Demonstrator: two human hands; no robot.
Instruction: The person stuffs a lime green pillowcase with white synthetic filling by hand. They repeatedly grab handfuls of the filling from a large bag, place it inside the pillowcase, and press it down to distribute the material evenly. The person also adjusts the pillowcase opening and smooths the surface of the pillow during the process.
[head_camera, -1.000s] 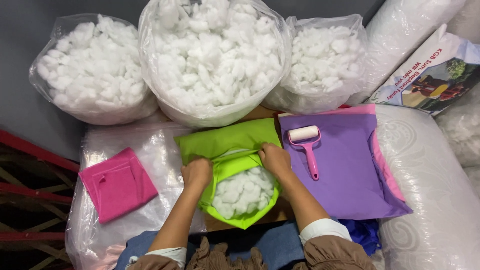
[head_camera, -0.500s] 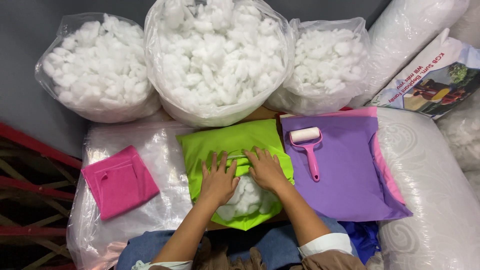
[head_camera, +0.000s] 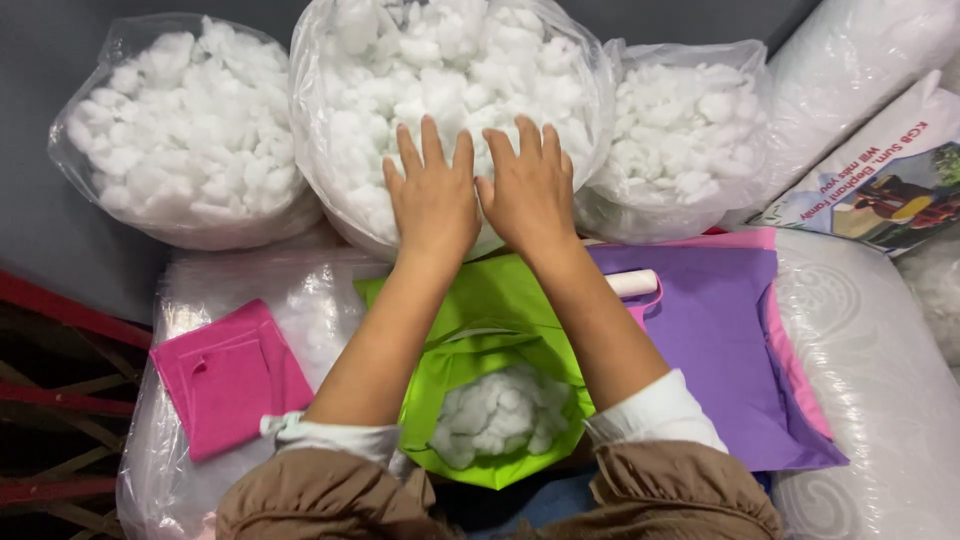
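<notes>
My left hand (head_camera: 433, 195) and my right hand (head_camera: 530, 185) lie side by side, fingers spread, on the white fibre stuffing in the middle clear plastic bag (head_camera: 340, 110). Neither hand holds anything. Below my forearms lies a lime green fabric cover (head_camera: 480, 300), its open mouth towards me and showing a lump of white stuffing (head_camera: 500, 410) inside. My right forearm hides part of a pink-handled roller (head_camera: 635, 283) lying on a purple fabric cover (head_camera: 715, 340).
Two more clear bags of stuffing stand at the left (head_camera: 180, 130) and right (head_camera: 690, 130). A folded pink cover (head_camera: 230, 375) lies at the left on a plastic-wrapped cushion (head_camera: 300, 290). A printed sack (head_camera: 880, 185) sits at the far right. A red frame (head_camera: 60, 310) runs along the left.
Both hands left the green cover and reached forward onto the stuffing in the middle bag. The view has tilted and moved closer.
</notes>
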